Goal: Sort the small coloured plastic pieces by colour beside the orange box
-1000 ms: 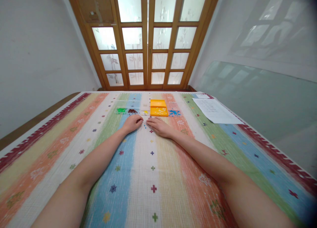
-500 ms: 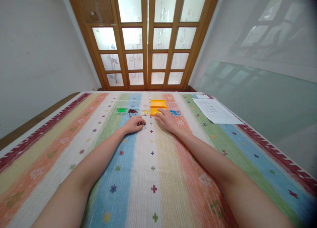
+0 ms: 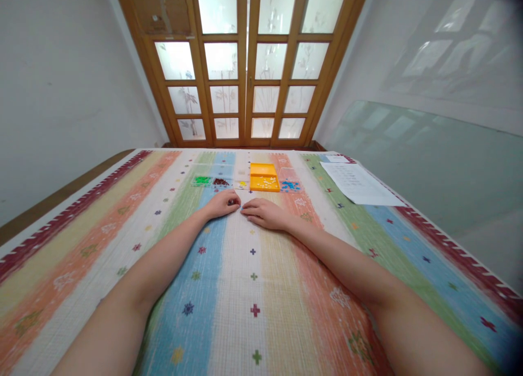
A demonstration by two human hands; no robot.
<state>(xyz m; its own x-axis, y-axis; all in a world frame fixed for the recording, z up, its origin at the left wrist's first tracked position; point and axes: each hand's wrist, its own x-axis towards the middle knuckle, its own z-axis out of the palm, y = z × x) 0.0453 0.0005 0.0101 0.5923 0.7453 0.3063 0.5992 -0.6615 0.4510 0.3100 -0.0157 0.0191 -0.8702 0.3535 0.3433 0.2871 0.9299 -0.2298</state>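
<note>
My left hand rests near the middle of the tablecloth, its fingers curled in a pinch on something too small to make out. Close to its right, my right hand has its fingertips together at a tiny blue thing; what they hold is too small to tell. Just beyond the hands lies an open orange box with small white pieces inside. To its right are blue pieces in a clear tray. On the left, clear trays hold green pieces, dark red pieces and a few yellow pieces.
White printed sheets lie at the right back of the table. The striped tablecloth spreads under both arms. A glass panel leans at the right wall, and wooden doors stand behind the table.
My right hand has moved left and nearer, from the orange box to beside my left hand, uncovering the box. My left hand has stayed almost in place.
</note>
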